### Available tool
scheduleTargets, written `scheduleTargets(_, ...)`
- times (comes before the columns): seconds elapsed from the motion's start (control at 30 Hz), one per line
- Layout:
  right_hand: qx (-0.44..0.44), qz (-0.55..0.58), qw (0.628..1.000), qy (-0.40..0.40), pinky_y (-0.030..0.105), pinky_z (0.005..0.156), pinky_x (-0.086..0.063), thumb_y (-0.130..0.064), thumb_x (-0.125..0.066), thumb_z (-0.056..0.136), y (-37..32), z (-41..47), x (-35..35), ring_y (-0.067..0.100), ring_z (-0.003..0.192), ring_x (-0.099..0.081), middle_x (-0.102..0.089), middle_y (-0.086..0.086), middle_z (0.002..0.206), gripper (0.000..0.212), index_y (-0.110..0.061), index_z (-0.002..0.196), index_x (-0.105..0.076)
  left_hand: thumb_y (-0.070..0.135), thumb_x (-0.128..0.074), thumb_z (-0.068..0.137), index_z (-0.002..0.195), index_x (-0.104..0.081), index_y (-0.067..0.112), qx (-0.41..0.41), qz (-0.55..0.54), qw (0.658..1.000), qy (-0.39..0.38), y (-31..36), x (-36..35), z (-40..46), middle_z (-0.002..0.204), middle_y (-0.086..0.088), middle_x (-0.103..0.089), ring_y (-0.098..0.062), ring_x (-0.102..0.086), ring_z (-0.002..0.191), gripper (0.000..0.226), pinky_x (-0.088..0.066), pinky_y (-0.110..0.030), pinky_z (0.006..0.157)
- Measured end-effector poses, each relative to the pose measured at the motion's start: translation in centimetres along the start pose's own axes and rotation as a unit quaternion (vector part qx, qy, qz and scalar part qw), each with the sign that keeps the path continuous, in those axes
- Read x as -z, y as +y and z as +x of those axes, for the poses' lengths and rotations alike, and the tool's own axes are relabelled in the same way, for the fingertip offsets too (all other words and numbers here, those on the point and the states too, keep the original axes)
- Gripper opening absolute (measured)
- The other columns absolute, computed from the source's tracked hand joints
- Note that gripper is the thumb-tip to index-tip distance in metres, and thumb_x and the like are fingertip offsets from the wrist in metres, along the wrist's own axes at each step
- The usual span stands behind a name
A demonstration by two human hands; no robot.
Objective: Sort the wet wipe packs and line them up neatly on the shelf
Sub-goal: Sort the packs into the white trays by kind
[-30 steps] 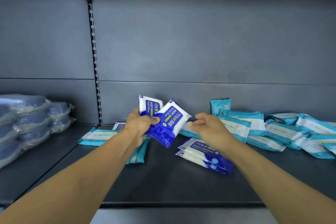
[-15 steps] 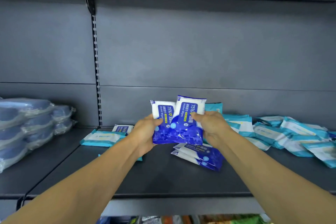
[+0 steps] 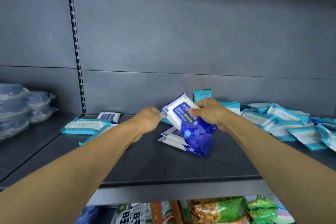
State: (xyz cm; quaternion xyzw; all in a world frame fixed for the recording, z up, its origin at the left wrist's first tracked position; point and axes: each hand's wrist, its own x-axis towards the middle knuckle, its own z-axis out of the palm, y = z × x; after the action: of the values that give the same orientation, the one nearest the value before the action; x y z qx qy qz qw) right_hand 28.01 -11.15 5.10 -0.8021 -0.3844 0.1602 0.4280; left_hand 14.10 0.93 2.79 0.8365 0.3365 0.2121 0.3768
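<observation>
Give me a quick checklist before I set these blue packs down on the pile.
1. Right hand grips the blue alcohol wipe packs: ok.
2. Left hand steadying their left edge: ok.
3. Held packs squared up: not ok, they sit tilted and fanned.
4. Blue pile on the shelf directly below: ok.
5. Stray blue pack at the back left gathered: not ok.
6. Teal packs lined up: not ok, scattered.
</observation>
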Motion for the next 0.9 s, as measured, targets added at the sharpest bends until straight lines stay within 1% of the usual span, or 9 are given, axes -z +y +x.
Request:
scheduleTargets(0.07,-0.006,-0.086,0.995,-0.043,0.024,0.059,-0.049,-0.023,-0.061,0.092,1.0,0.8,-0.4,0.014,0.071,-0.063,-0.067,0.007,0.093,0.016,-0.009,0.096,-0.064,0.017,-0.047,0.097,0.116,-0.054,0.014,0.018,0.010,1.000,-0.022,-0.7,-0.3,0.1,0.109,-0.006,-0.053,-0.019,-0.046,0.094,0.021,-0.035,-0.026,0.077)
scheduleTargets(0.17,-0.004,-0.172,0.981,-0.087,0.024,0.068,-0.046,-0.034,-0.053,0.095,1.9,1.4,-1.0,0.020,0.093,-0.061,-0.063,0.003,0.101,0.020,-0.016,0.096,-0.062,0.025,-0.054,0.095,0.121,-0.050,0.020,0.031,-0.024,0.997,-0.066,-1.4,-1.3,-0.1,0.109,0.002,-0.055,-0.014,-0.051,0.094,0.027,-0.038,-0.023,0.072)
scheduleTargets(0.27,0.008,-0.278,0.956,-0.098,0.028,0.085,-0.042,-0.043,-0.039,0.099,2.4,1.5,-1.3,0.021,0.114,-0.052,-0.055,0.003,0.128,0.037,-0.020,0.124,-0.055,0.027,-0.059,0.092,0.128,-0.050,0.021,0.012,-0.026,0.997,-0.071,-1.7,-2.3,0.4,0.108,0.007,-0.056,-0.009,-0.054,0.093,0.038,-0.039,-0.020,0.077)
scheduleTargets(0.33,-0.029,-0.263,0.956,-0.124,0.030,0.097,-0.041,-0.055,-0.038,0.095,2.6,1.4,-1.3,0.021,0.121,-0.049,-0.048,0.004,0.138,0.055,-0.017,0.135,-0.045,0.027,-0.061,0.091,0.120,-0.052,0.023,0.018,-0.029,0.997,-0.069,-1.7,-2.4,0.5,0.102,0.008,-0.057,-0.008,-0.054,0.089,0.030,-0.043,-0.021,0.070)
scheduleTargets(0.4,-0.071,-0.201,0.964,-0.159,0.034,0.100,-0.043,-0.063,-0.052,0.085,2.9,1.4,-0.9,0.020,0.119,-0.051,-0.050,0.001,0.136,0.070,-0.015,0.134,-0.042,0.025,-0.061,0.090,0.108,-0.050,0.025,0.032,-0.036,0.996,-0.075,-1.8,-2.4,0.5,0.097,0.008,-0.055,-0.011,-0.053,0.092,0.021,-0.046,-0.024,0.073)
scheduleTargets(0.53,-0.072,-0.171,0.967,-0.172,0.037,0.091,-0.053,-0.049,-0.082,0.066,2.7,1.2,-0.5,0.019,0.102,-0.064,-0.064,0.000,0.115,0.072,-0.012,0.121,-0.053,0.014,-0.064,0.086,0.102,-0.051,0.021,0.025,-0.047,0.996,-0.071,-2.3,-2.4,0.2,0.102,0.001,-0.060,-0.015,-0.057,0.095,0.022,-0.049,-0.028,0.075)
scheduleTargets(0.73,-0.032,-0.235,0.955,-0.181,0.039,0.087,-0.056,-0.039,-0.088,0.059,0.8,0.5,-1.9,0.019,0.093,-0.067,-0.067,0.002,0.105,0.064,-0.017,0.110,-0.057,0.005,-0.070,0.076,0.103,-0.055,0.020,0.004,-0.012,0.999,-0.051,-3.7,-1.8,-0.5,0.108,-0.001,-0.066,-0.018,-0.062,0.100,0.034,-0.050,-0.031,0.088)
scheduleTargets(0.83,0.042,-0.292,0.945,-0.143,0.035,0.085,-0.055,-0.038,-0.086,0.062,-0.3,-0.4,-2.5,0.017,0.092,-0.065,-0.066,-0.001,0.106,0.058,-0.018,0.106,-0.056,0.004,-0.061,0.078,0.111,-0.055,0.018,-0.032,0.073,0.996,0.040,-4.6,0.3,-0.9,0.115,-0.002,-0.063,-0.020,-0.059,0.108,0.036,-0.048,-0.036,0.094)
scheduleTargets(0.9,0.090,-0.338,0.932,-0.092,0.033,0.081,-0.052,-0.041,-0.086,0.060,-0.9,-0.7,-3.0,0.017,0.091,-0.062,-0.064,-0.004,0.104,0.058,-0.020,0.103,-0.052,0.010,-0.058,0.081,0.118,-0.051,0.015,-0.037,0.173,0.975,0.130,-5.2,2.5,-1.1,0.120,-0.007,-0.057,-0.027,-0.053,0.115,0.038,-0.045,-0.037,0.094)
